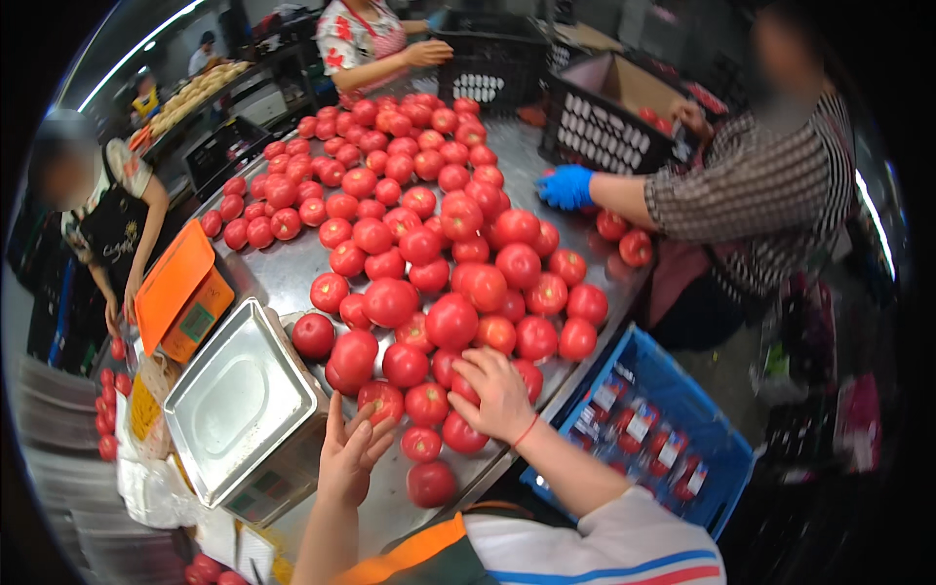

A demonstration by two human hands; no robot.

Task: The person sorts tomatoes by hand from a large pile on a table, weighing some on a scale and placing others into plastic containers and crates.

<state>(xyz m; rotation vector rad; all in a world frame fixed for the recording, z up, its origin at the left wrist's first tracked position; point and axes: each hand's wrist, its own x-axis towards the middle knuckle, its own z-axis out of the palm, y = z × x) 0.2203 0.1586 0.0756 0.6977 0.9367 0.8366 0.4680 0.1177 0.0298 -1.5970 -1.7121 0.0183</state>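
Red tomatoes lie in a broad pile across a metal table. My right hand reaches over the near part of the pile, its fingers and thumb around a tomato. A red cord circles that wrist. My left hand is raised with its fingers apart and nothing in them. Its fingertips are beside a tomato with a pale scar; whether they touch it, I cannot tell. A single tomato sits between my hands, nearest to me.
Left of the pile stands a scale with a steel pan, near an orange-covered device. At right, a blue crate holds labelled packs of tomatoes. A person's blue-gloved hand is near a black crate. Other people stand around the table.
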